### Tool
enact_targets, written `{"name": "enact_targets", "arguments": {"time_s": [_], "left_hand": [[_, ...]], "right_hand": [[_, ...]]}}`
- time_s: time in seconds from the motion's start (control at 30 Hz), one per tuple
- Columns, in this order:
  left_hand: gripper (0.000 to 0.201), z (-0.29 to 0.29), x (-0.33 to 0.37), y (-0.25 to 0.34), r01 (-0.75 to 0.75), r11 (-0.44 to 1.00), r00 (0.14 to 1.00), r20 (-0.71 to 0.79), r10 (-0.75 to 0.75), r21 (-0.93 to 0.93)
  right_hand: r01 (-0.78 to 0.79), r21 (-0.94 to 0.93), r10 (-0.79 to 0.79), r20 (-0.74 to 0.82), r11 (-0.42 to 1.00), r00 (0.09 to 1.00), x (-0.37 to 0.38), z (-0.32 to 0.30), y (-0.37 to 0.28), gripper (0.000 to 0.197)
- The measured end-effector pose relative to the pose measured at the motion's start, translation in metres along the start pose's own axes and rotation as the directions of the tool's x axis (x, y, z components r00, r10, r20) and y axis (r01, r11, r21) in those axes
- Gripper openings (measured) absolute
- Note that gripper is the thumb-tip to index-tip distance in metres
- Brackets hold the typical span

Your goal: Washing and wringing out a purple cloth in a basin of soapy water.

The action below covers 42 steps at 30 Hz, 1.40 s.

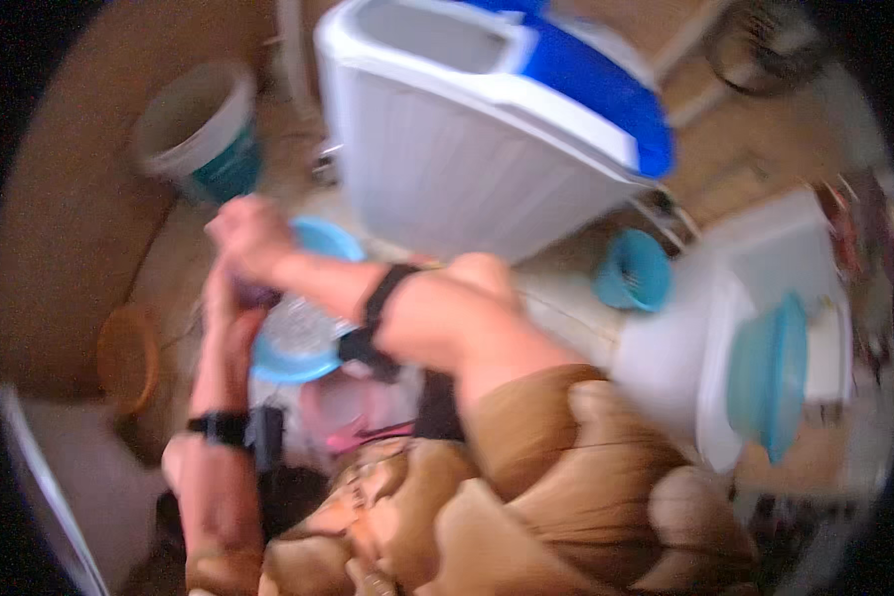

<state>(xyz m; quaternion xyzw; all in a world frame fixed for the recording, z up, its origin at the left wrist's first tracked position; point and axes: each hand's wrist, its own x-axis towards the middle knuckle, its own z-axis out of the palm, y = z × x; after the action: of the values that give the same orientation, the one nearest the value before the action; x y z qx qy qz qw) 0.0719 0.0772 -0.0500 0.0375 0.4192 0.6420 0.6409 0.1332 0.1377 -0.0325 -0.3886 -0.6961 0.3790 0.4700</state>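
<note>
Fingers of the left hand (230, 313) and the right hand (256, 236) come together in a blur; the right ones look curled inward, but I cannot tell whether either set is pinching or merely pressed against what lies between them.

From left to right, a round orange vessel (129, 358) sits by the left edge of the floor (563, 320). A white bucket with a teal band (194, 129) stands near the floor's far left corner, tilted in this view. Next come the two hands, the right above the left, each wrist wearing a black strap. A small dark purple thing (257, 293) shows between them, over the left edge of a blue basin (288, 372) that holds clear, glinting liquid. Its kind is too blurred to tell.

A pink basin (313, 412) is just beside the blue basin's near edge. Beyond, along the floor's far edge, stands a grey-white washing machine (447, 149) with a blue lid (591, 89). A small turquoise bucket (631, 270) is near its right corner. Toward the floor's right edge stands a white toilet (670, 343), with a teal basin (770, 377) at its right side.
</note>
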Motion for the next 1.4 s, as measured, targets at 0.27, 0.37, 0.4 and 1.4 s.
{"name": "enact_targets", "arguments": {"time_s": [0.27, 0.37, 0.4, 1.4], "left_hand": [[0.039, -0.004, 0.011, 0.012, -0.002, 0.996, 0.993, 0.120, 0.013, -0.091], [0.050, -0.007, 0.008, 0.021, 0.005, 0.988, 0.958, 0.284, 0.040, -0.156], [0.052, -0.009, 0.011, 0.021, -0.058, 0.987, 0.969, 0.230, 0.091, -0.147], [0.033, 0.000, 0.013, 0.007, -0.067, 0.990, 0.992, -0.112, 0.054, -0.121]], "right_hand": [[-0.132, -0.136, 0.146, 0.098, 0.982, 0.984, 0.012, 0.001, 0.012, 0.034], [-0.157, 0.046, 0.153, 0.090, 0.987, 0.984, 0.028, 0.009, 0.033, 0.040], [-0.253, 0.254, 0.210, 0.183, 0.934, 0.960, 0.030, 0.005, 0.027, 0.039], [0.093, -0.310, -0.048, 0.150, 0.946, 0.988, 0.011, 0.000, -0.001, 0.026]]}}
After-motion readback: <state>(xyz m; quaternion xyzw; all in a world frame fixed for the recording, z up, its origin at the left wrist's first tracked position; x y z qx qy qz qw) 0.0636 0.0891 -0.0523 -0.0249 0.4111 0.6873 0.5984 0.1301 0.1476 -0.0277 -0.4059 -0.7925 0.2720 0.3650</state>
